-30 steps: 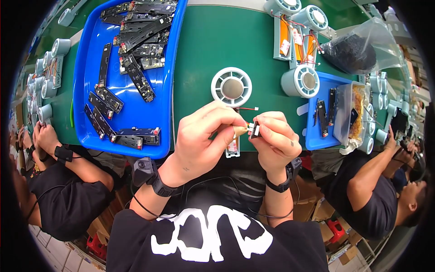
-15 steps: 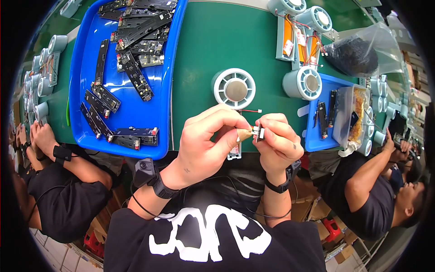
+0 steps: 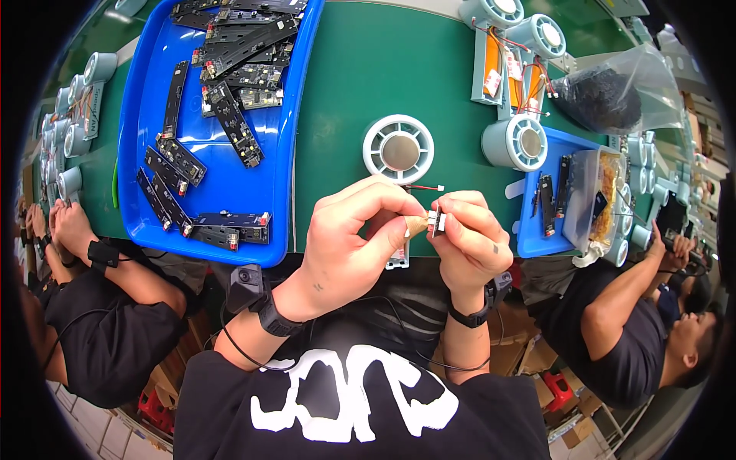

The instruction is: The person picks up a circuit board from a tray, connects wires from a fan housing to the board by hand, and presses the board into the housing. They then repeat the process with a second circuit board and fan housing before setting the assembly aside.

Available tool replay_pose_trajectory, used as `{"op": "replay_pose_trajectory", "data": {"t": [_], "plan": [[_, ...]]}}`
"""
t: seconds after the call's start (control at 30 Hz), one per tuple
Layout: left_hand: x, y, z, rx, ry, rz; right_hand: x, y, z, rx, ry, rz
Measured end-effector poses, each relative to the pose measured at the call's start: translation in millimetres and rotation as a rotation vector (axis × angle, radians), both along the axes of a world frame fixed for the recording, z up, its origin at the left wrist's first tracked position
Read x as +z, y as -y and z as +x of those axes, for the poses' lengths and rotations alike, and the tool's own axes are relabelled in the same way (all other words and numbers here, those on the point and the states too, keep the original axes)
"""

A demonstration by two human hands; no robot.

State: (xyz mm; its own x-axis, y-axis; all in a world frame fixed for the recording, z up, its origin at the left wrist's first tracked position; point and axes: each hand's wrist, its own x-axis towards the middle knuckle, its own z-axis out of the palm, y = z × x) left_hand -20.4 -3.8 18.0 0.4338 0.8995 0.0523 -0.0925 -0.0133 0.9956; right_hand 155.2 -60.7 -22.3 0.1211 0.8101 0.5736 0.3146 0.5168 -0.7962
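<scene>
My left hand (image 3: 353,238) is closed, thumb and forefinger pinching at a small white connector (image 3: 432,218); a tan cover sits on the thumb tip. My right hand (image 3: 471,239) is closed on a small circuit board (image 3: 441,221), seen nearly edge-on, with white parts on it. Both sets of fingertips meet there, and the fingers hide most of the join. Just beyond my hands stands a light-blue fan-like housing (image 3: 398,149) with a grey round centre. A short red-and-black lead with a white plug (image 3: 440,188) sticks out beside it.
On the left, a blue tray (image 3: 287,192) holds several long black circuit boards. To the right are light-blue housings with orange inserts (image 3: 491,69), a clear bag of dark material (image 3: 606,100), and a smaller blue tray (image 3: 529,238) with a clear box (image 3: 594,195). Co-workers sit at both sides.
The view has shifted slightly, so the trays and housings sit a little differently in it. My hands keep the same pinch, with the circuit board turned very slightly.
</scene>
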Motion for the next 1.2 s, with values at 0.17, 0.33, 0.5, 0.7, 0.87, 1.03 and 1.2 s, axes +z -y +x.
{"op": "replay_pose_trajectory", "data": {"t": [0.17,0.33,0.5,0.7,0.87,1.03,1.2], "plan": [[6.1,4.5,3.6,0.063,0.114,-0.239,1.5,-1.6,3.2,0.054,-0.050,-0.041],[1.5,-3.6,-1.0,-0.034,0.064,-0.130,2.9,-2.7,5.4,0.175,-0.257,-0.119],[-9.4,-5.2,-5.2,-0.037,0.051,0.046,8.0,-6.7,5.2,0.244,-0.314,-0.204],[-9.8,2.7,-10.3,-0.108,-0.036,0.084,6.4,-5.3,8.4,0.297,-0.325,-0.233],[-17.0,4.1,-2.6,-0.018,0.079,0.078,10.3,-6.8,2.5,0.311,-0.359,-0.246],[-19.7,4.2,-3.8,-0.024,0.079,0.111,21.8,-7.4,-1.4,0.223,-0.194,-0.256],[-2.6,11.6,-1.5,0.295,-0.116,0.330,74.5,-25.5,8.0,0.027,0.103,-0.357]]}}
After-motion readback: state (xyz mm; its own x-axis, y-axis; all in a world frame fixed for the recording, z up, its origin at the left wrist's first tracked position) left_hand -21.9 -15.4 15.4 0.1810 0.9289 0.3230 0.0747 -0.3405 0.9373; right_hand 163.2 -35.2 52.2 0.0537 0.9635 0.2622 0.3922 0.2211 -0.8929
